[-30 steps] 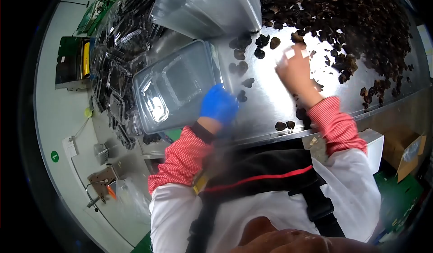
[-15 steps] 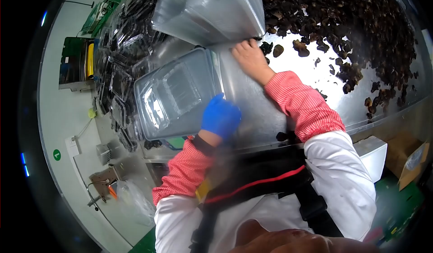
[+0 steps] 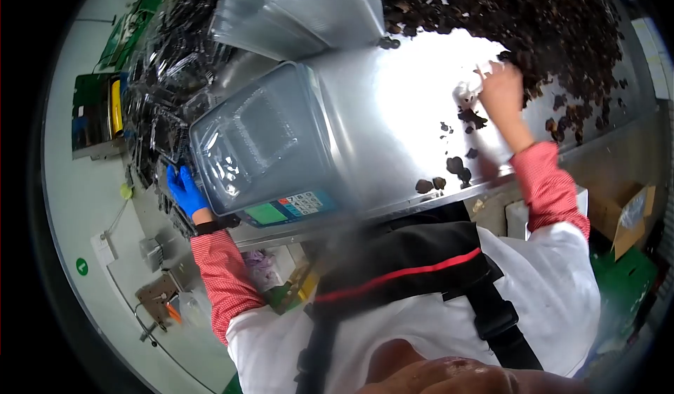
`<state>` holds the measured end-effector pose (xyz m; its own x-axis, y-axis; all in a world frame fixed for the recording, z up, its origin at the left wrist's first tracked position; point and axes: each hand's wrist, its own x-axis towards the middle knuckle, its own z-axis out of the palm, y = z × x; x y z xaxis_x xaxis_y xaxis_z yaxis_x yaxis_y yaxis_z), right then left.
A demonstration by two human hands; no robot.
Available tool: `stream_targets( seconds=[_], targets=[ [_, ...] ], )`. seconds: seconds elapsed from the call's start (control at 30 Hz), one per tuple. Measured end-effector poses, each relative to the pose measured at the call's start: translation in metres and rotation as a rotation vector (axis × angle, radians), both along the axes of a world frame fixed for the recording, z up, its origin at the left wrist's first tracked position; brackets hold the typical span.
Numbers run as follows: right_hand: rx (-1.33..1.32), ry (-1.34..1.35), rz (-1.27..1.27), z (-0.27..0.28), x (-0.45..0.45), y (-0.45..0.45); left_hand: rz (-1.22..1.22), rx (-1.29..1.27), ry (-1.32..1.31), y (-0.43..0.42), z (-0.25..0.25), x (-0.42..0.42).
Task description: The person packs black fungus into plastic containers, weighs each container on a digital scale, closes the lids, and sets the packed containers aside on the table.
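Observation:
My left hand (image 3: 187, 192), in a blue glove, is at the near left corner of a clear plastic container (image 3: 263, 134), with its fingers apart. That container lies on a scale with a keypad (image 3: 302, 203) and a green display. Whether the hand touches the container or the packs beside it, I cannot tell. My bare right hand (image 3: 502, 96) is over the edge of a heap of dark, wrinkled pieces like wood ear mushrooms (image 3: 569, 36). Its fingers look spread, though glare and blur soften the tips. A few loose dark pieces (image 3: 456, 166) lie closer to me.
A tall stack of clear plastic containers (image 3: 302, 11) stands behind the scale. Many filled clear packs (image 3: 165, 113) are piled to the left. The metal table (image 3: 351, 106) has a raised front edge. A cardboard box (image 3: 632, 218) and a white box (image 3: 519, 215) sit below it, right.
My left hand has gone from the container's right side to its left corner. My right hand has moved from beside the container stack rightward to the dark heap. The view has shifted slightly.

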<state>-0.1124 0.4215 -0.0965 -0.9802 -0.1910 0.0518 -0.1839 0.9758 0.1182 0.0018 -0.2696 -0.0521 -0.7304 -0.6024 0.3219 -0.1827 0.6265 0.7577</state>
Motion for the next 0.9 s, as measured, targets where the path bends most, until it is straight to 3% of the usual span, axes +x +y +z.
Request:
stream_targets(
  seconds=[0.03, 0.07, 0.1, 0.13, 0.17, 0.2, 0.27, 0.3, 0.33, 0.37, 0.4, 0.47, 0.53, 0.57, 0.63, 0.67, 0.73, 0.8, 0.87, 0.9],
  targets=[
    [-0.330, -0.155, 0.015, -0.011, 0.031, -0.027, 0.021, 0.127, -0.080, -0.029, -0.016, 0.001],
    [-0.372, -0.029, 0.255, -0.005, 0.073, -0.063, 0.046, 0.251, -0.164, -0.053, -0.029, 0.003],
    [-0.499, -0.312, 0.415, -0.001, 0.094, -0.091, 0.074, 0.373, -0.245, -0.068, -0.042, 0.003],
    [-0.424, -0.272, 0.567, -0.004, 0.123, -0.103, 0.097, 0.364, -0.313, -0.074, -0.056, 0.002],
    [-0.471, -0.215, 0.673, -0.011, 0.141, -0.109, 0.096, 0.583, -0.390, -0.059, -0.047, -0.003],
    [-0.468, -0.216, 0.669, -0.023, 0.149, -0.104, 0.094, 0.801, -0.466, -0.042, -0.036, -0.009],
    [-0.160, -0.371, 0.507, -0.045, 0.138, -0.070, 0.074, 0.747, -0.509, -0.047, -0.045, -0.015],
    [-0.066, -0.495, 0.196, -0.035, 0.121, -0.050, 0.065, 0.719, -0.529, -0.048, -0.047, -0.017],
    [0.184, -0.537, 0.238, -0.005, 0.094, -0.024, 0.081, 0.774, -0.549, -0.042, -0.041, -0.020],
    [0.026, -0.449, 0.034, -0.037, 0.073, 0.027, 0.098, 0.830, -0.567, -0.029, -0.030, -0.022],
    [0.369, -0.186, 0.164, -0.037, 0.056, 0.072, 0.116, 0.884, -0.583, -0.017, -0.022, -0.024],
    [0.360, 0.099, 0.059, 0.012, 0.028, 0.080, 0.057, 0.905, -0.574, -0.002, -0.016, -0.025],
    [0.157, 0.196, 0.002, 0.011, 0.013, 0.043, 0.004, 0.908, -0.580, -0.001, -0.017, -0.026],
    [-0.041, 0.111, -0.014, -0.015, 0.013, 0.019, -0.021, 0.906, -0.581, -0.004, -0.026, -0.027],
    [-0.272, 0.023, 0.163, -0.027, 0.027, -0.060, -0.090, 0.890, -0.583, -0.001, -0.033, -0.028],
    [-0.445, 0.109, 0.281, -0.030, 0.027, -0.079, -0.114, 0.875, -0.551, 0.015, -0.028, -0.030],
    [-0.489, 0.115, 0.263, -0.034, 0.004, -0.103, -0.122, 0.828, -0.527, 0.020, -0.040, -0.033],
    [-0.447, 0.120, 0.308, -0.051, -0.029, -0.102, -0.095, 0.531, -0.518, 0.078, -0.013, -0.029],
    [-0.407, 0.194, 0.279, -0.059, -0.050, -0.077, -0.186, 0.846, -0.538, 0.097, -0.013, -0.034],
    [-0.384, 0.230, 0.271, -0.061, -0.058, -0.058, -0.193, 0.880, -0.543, 0.107, -0.017, -0.036]
  ],
)
